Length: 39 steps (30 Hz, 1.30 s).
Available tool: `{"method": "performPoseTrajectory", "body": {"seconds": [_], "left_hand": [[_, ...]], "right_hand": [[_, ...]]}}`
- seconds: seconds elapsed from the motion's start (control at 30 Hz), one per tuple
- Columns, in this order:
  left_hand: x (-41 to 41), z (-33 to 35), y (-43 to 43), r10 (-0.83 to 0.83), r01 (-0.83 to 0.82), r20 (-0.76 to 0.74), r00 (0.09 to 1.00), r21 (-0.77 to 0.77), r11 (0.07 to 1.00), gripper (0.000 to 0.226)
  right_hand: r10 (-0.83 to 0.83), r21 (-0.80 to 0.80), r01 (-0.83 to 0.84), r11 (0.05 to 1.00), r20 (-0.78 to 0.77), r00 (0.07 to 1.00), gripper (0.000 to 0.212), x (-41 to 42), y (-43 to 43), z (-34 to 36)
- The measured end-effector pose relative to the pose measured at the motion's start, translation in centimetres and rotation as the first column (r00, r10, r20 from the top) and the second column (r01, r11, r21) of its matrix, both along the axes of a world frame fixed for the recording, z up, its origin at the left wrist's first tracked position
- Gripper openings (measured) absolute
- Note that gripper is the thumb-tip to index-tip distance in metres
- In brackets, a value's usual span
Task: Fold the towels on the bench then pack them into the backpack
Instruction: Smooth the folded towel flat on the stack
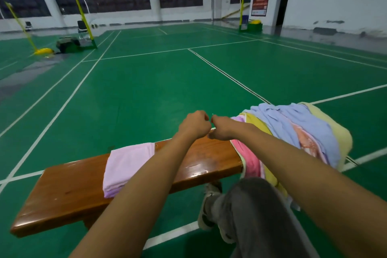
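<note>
Both fists, left hand (194, 124) and right hand (222, 128), closed, holding nothing visible, hovering over the tabletop (62, 190) far edge; folded pink towel (125, 165) lying left, towel heap (293, 130) crowding right.

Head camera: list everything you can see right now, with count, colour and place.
Glossy wooden bench: one, brown, across the foreground.
Folded pink towel: one, on the bench, left of the arms.
Unfolded towel pile: several, blue, yellow, pink, peach, on the bench's right end.
Net posts: yellow, far left and far right of the court.
Black chair: one, far left.
Court floor: green, white lines.
Backpack: not identifiable.
Grey trouser leg: bottom right.
Left hand, right hand: fists closed, close together above the bench's far edge.
</note>
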<state>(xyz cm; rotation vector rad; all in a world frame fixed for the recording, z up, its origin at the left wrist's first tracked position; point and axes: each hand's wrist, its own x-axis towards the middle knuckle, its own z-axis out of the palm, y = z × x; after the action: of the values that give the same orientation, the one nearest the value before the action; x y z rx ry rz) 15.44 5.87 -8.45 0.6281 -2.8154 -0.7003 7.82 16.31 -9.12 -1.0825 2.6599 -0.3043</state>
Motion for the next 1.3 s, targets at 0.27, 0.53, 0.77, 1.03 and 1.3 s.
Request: {"method": "performPoseTrajectory", "body": {"seconds": [0.27,0.53,0.77,1.03,1.3], "left_hand": [[-7.0,-3.6,2.5,-0.083,0.079,0.051,0.995,0.062,0.995,0.037],[-11.3,-7.5,4.9,-0.172,0.160,0.128,0.977,0.101,0.982,0.039],[-15.4,-9.1,6.9,-0.240,0.218,0.186,0.953,0.132,0.967,0.045],[-19.6,-11.2,8.9,-0.206,0.168,0.208,0.956,0.187,0.968,0.049],[-21.7,-14.9,11.1,-0.050,-0.044,0.173,0.984,0.501,0.864,0.043]], "right_hand": [[-0.054,-0.030,0.055,0.998,0.033,0.998,0.056,-5.7,1.8,-4.1],[-0.182,0.042,0.181,0.983,0.035,0.983,0.054,-10.9,4.7,-7.5],[-0.215,0.023,0.215,0.976,-0.020,0.977,0.052,-14.0,6.7,-9.8],[-0.402,0.023,0.401,0.916,0.011,0.916,0.065,-17.7,9.8,-11.9],[-0.521,-0.141,0.507,0.851,-0.093,0.849,0.040,-19.1,10.5,-14.2]]}}
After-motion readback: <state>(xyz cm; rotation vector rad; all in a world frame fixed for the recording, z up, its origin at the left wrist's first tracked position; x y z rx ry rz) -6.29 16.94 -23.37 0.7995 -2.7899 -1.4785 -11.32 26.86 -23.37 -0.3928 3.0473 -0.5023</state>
